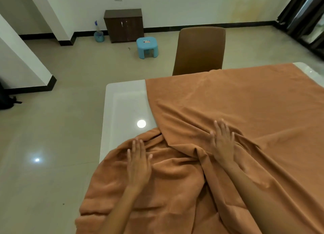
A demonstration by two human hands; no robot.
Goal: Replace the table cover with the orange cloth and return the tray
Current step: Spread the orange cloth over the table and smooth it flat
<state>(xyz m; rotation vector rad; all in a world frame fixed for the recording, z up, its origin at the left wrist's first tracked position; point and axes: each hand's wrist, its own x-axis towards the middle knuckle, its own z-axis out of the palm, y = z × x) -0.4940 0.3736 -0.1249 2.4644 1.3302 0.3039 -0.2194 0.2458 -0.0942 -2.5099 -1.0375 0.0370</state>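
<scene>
the orange cloth (228,100) already lies on the white bench (126,100), bunched near me, one strip bare. left hand (139,165) and right hand (222,142) press flat, grip apart. no tray in sight.

Two bare forearms reach in from the bottom edge, with no sleeves, watch or bracelet showing on either; the left hand (139,161) and right hand (223,142) wear no rings, and the fingernails are short and pale
</scene>
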